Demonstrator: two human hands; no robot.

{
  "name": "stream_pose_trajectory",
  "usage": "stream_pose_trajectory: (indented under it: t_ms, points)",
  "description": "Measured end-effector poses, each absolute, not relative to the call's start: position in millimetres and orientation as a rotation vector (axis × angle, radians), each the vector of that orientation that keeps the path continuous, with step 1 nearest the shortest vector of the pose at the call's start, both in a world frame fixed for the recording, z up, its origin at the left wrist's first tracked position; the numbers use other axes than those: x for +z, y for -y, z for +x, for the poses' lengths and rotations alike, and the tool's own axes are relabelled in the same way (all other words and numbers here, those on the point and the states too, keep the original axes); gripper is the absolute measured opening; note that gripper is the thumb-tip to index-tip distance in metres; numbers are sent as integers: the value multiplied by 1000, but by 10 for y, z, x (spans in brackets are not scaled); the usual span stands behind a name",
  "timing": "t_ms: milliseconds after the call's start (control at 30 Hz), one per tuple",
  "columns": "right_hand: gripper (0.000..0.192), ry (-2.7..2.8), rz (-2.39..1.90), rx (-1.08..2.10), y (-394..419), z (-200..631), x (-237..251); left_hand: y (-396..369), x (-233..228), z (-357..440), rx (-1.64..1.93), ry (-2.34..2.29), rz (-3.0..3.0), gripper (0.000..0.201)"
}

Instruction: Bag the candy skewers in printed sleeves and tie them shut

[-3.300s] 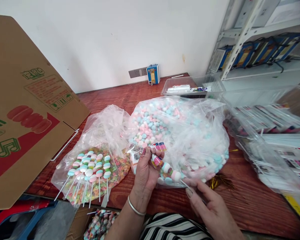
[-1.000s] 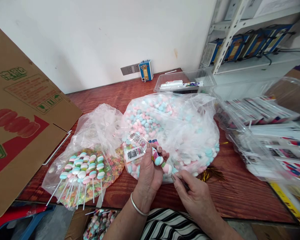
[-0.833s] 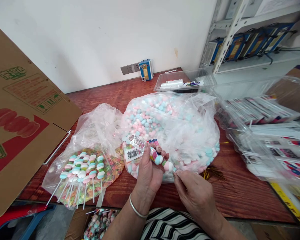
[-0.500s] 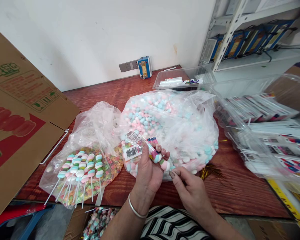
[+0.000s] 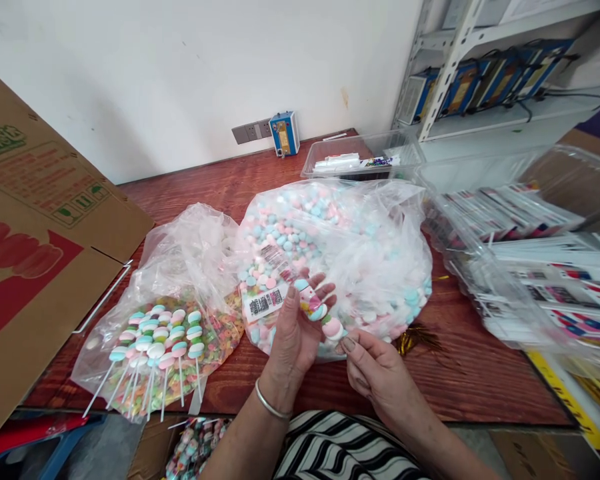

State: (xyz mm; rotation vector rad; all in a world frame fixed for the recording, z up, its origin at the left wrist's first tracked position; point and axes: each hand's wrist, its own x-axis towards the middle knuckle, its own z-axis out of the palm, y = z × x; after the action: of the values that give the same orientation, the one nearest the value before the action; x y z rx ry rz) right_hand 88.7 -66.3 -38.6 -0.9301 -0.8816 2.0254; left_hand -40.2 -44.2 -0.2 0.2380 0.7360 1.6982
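A marshmallow skewer (image 5: 333,328) in a clear printed wrapper lies across my left hand (image 5: 300,327). Its pink, white and blue pieces show at the lower end. The thumb presses on the wrapper while the other fingers curl loosely behind it. My right hand (image 5: 370,367) pinches the skewer's lower end, where the stick is hidden by the fingers. The label part of the wrapper (image 5: 266,303) sticks out left of my left thumb. Beneath both hands spreads a large clear bag of pastel marshmallows (image 5: 290,233).
Several finished skewers (image 5: 155,337) lie on a bag of ring-shaped gummies (image 5: 215,327) at left. A cardboard box (image 5: 55,233) stands beyond. Clear bins (image 5: 460,267) with printed wrappers are at right. A blue device (image 5: 285,135) stands by the wall; gold ties (image 5: 420,339) lie on the table.
The fingers of my left hand have loosened and spread around the wrapped skewer, and its printed part has shifted in the palm. My right hand still pinches the lower end.
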Motion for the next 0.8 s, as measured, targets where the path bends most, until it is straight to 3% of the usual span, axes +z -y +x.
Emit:
stream_pose_trajectory:
  t_ms: [67,167,267,333,433,500,667,733,800]
  points:
    - [37,978,-949,2000,651,902,-398,393,29,-487,1748,-702,239,46]
    - [32,1286,-1025,1753,641,930,-400,320,66,-546,1775,-695,231,33]
    - [18,1755,-1100,996,644,987,-398,266,81,-514,1786,-736,130,14]
    - [14,1971,-1041,465,646,1038,-397,248,80,-471,1794,-756,37,13]
    - [10,2093,-928,172,647,1090,-381,252,74,-413,1796,-758,7,20]
    - [14,2050,-951,440,650,1091,-354,271,74,-392,1790,-742,37,23]
    - [35,1375,-1007,1821,666,1012,-298,316,83,-385,1710,-669,103,30]
    - [36,1111,-939,2089,665,974,-303,316,84,-379,1667,-655,91,31]
    - [36,1081,-932,2065,652,944,-314,306,82,-363,1650,-658,79,32]
